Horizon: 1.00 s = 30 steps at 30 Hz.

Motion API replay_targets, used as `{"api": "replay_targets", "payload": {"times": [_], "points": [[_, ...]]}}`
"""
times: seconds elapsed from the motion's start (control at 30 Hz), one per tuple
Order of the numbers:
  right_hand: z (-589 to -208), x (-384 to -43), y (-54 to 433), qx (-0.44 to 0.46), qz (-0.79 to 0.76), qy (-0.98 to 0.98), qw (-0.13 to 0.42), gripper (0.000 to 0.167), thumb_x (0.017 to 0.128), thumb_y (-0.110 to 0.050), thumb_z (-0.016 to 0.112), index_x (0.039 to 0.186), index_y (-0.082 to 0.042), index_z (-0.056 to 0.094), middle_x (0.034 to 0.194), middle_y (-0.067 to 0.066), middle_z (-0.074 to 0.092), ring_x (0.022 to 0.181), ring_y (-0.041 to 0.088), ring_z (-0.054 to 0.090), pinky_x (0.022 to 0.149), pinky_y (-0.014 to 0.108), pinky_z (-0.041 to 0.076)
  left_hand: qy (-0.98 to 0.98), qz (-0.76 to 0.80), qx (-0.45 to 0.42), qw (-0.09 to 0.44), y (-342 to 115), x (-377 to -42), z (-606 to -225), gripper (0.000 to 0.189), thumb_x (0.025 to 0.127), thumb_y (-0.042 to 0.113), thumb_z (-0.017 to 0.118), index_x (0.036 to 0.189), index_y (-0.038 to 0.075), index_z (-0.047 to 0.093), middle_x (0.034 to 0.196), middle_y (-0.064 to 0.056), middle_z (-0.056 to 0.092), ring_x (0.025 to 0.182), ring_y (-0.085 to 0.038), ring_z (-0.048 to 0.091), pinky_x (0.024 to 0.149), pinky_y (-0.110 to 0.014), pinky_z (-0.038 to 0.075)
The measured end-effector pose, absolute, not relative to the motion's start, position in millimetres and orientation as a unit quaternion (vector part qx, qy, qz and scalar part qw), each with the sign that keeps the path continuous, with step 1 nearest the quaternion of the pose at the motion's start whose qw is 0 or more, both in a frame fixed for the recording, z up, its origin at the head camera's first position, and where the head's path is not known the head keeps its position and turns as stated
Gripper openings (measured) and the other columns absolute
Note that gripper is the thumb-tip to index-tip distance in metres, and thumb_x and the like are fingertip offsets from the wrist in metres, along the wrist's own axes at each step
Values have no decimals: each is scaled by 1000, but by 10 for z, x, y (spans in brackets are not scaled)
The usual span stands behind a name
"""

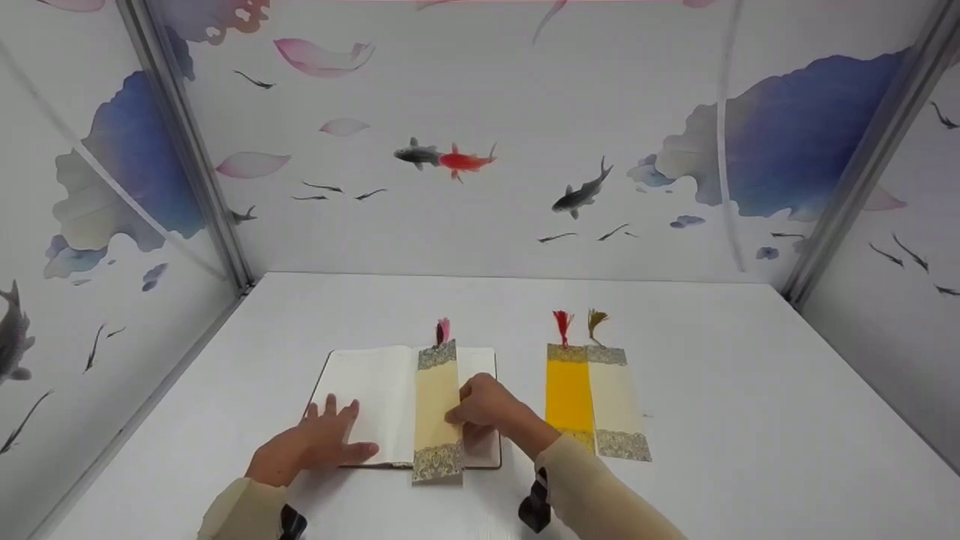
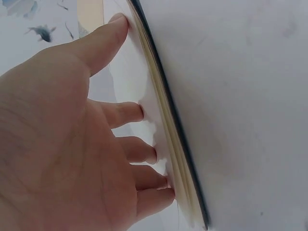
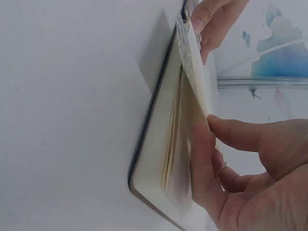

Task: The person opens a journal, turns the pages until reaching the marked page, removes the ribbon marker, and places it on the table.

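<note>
An open notebook (image 1: 379, 390) with blank pages and a dark cover edge lies on the white table. On its left page rests my left hand (image 1: 322, 435), fingers spread and thumb toward the spine. My right hand (image 1: 484, 405) pinches the right edge of a cream bookmark (image 1: 436, 397) between thumb and index finger. Patterned bands cross both ends of the bookmark, and a pink and dark tassel (image 1: 443, 330) tops it. It overlaps the right page near the spine, its lower end reaching past the notebook's bottom edge. In the right wrist view the bookmark (image 3: 196, 94) stands tilted over the pages.
Right of the notebook, a yellow bookmark (image 1: 568, 394) with a red tassel (image 1: 562, 326) lies beside a pale bookmark (image 1: 616, 401) with an olive tassel (image 1: 597, 322). Walls printed with fish and petals (image 1: 480, 225) enclose the table (image 1: 750, 420) at the back and sides.
</note>
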State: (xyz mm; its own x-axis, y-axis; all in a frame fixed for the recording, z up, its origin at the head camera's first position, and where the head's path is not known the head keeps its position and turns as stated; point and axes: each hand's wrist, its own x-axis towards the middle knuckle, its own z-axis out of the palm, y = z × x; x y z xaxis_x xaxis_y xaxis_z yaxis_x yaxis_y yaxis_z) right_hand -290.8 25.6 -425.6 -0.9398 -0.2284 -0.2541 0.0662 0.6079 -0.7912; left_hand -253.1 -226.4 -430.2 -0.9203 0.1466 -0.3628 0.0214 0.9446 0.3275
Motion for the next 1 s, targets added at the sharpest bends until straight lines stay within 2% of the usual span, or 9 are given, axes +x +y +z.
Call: {"api": "replay_targets", "payload": {"times": [0.1, 0.17, 0.33, 0.57, 0.7, 0.83, 1.0], "points": [[-4200, -2945, 318, -45, -490, 851, 181, 32, 90, -7, 72, 116, 7, 61, 88, 13, 69, 69, 19, 66, 67, 37, 62, 965, 164, 37, 200, -2270, -2539, -4307, 96, 92, 59, 63, 155, -3, 27, 158, -44, 6, 145, -66, 2, 113, -77, 15], [-4157, -2971, 353, -53, -513, 839, 173, 34, 92, -7, 70, 122, 7, 59, 94, 14, 67, 72, 18, 63, 68, 37, 63, 964, 166, 36, 204, -2275, -2541, -4293, 96, 92, 59, 62, 155, -4, 26, 158, -44, 6, 145, -66, 1, 113, -77, 15], [-4048, -3033, 441, -64, -548, 822, 140, 29, 95, -8, 67, 121, 4, 62, 99, 15, 68, 75, 18, 64, 68, 36, 63, 961, 175, 46, 210, -2300, -2527, -4261, 95, 93, 56, 62, 155, -5, 25, 157, -45, 4, 144, -67, 1, 113, -77, 15], [-3889, -3160, 678, -44, -554, 824, 110, 33, 97, -14, 66, 127, 1, 63, 110, 16, 70, 86, 21, 69, 75, 36, 62, 959, 182, 45, 212, -2308, -2513, -4260, 96, 93, 56, 63, 155, -6, 24, 157, -46, 3, 143, -68, 1, 112, -78, 15], [-3791, -3245, 910, -37, -554, 827, 88, 33, 98, -14, 64, 129, -1, 64, 112, 16, 70, 89, 22, 69, 72, 33, 62, 958, 189, 53, 208, -2310, -2509, -4261, 97, 93, 56, 63, 155, -7, 24, 156, -47, 1, 142, -70, -1, 111, -79, 14], [-3720, -3315, 1203, -35, -546, 835, 64, 38, 100, -14, 61, 135, 0, 59, 118, 18, 68, 91, 21, 67, 69, 29, 59, 958, 196, 65, 200, -2310, -2504, -4272, 98, 92, 57, 63, 154, -9, 24, 154, -49, 1, 140, -71, -2, 109, -80, 14], [-3668, -3417, 1614, -10, -534, 844, 40, 46, 101, -16, 60, 143, 2, 51, 125, 21, 63, 95, 20, 64, 71, 26, 58, 962, 187, 71, 188, -2287, -2511, -4279, 100, 91, 59, 63, 153, -10, 26, 153, -50, 5, 140, -72, 1, 111, -79, 14]]}}
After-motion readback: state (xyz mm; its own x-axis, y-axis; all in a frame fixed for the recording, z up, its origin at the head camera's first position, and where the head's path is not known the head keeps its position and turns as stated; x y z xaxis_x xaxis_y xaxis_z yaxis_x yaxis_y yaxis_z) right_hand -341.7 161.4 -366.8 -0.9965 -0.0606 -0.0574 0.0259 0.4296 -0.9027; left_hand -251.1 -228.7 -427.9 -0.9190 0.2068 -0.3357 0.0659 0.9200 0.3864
